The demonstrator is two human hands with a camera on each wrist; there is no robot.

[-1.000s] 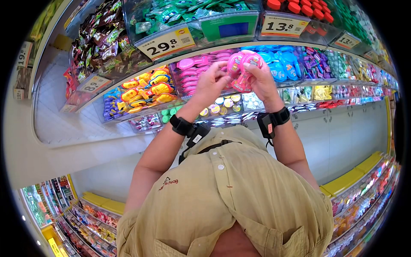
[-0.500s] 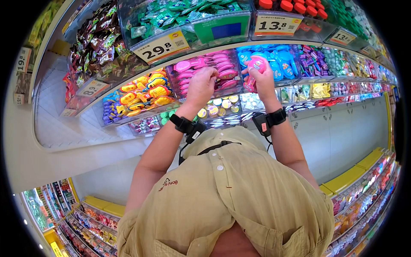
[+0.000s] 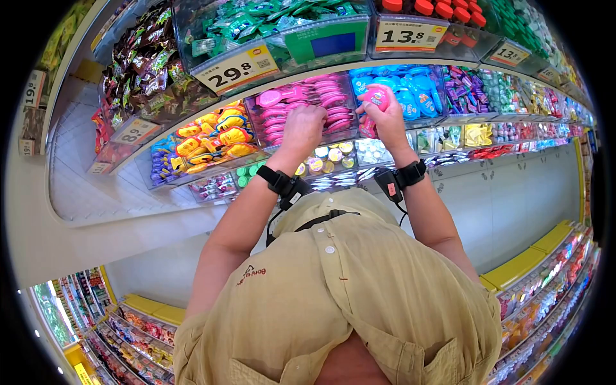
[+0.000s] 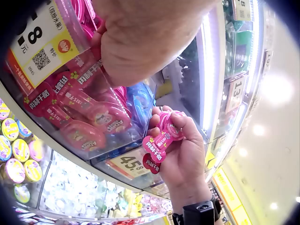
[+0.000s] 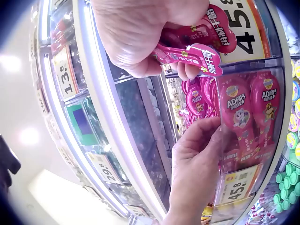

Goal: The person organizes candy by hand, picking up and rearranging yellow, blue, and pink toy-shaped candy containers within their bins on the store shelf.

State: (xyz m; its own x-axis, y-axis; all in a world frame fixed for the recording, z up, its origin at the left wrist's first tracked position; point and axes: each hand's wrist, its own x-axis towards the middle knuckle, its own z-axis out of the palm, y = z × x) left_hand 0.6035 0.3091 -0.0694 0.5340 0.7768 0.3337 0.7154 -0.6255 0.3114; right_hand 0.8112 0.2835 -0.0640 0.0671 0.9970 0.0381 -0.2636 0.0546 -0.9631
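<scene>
My right hand [image 3: 390, 125] holds pink spoon-shaped candy packs [image 3: 377, 97] with round heads and flared handle ends. In the left wrist view, at least two of these packs fan out from between its thumb and fingers. My left hand [image 3: 301, 131] is at the clear bin of matching pink packs [image 3: 332, 96], its fingers bent over the front wall. Seen from the right wrist, that hand [image 5: 194, 161] has thumb and forefinger close together beside the packs. Its fingertips are partly hidden, so I cannot tell whether they grip a pack.
Blue packs [image 3: 420, 96] fill the bin to the right, yellow-orange packs [image 3: 218, 141] the one to the left. Above, a shelf edge with price tags [image 3: 237, 70] overhangs the bins. Round yellow-lidded tubs [image 3: 324, 160] stand in the row below.
The right hand has drawn slightly right with the pink packs, away from the left hand. My left hand has left those packs and moved left and down to the pink bin.
</scene>
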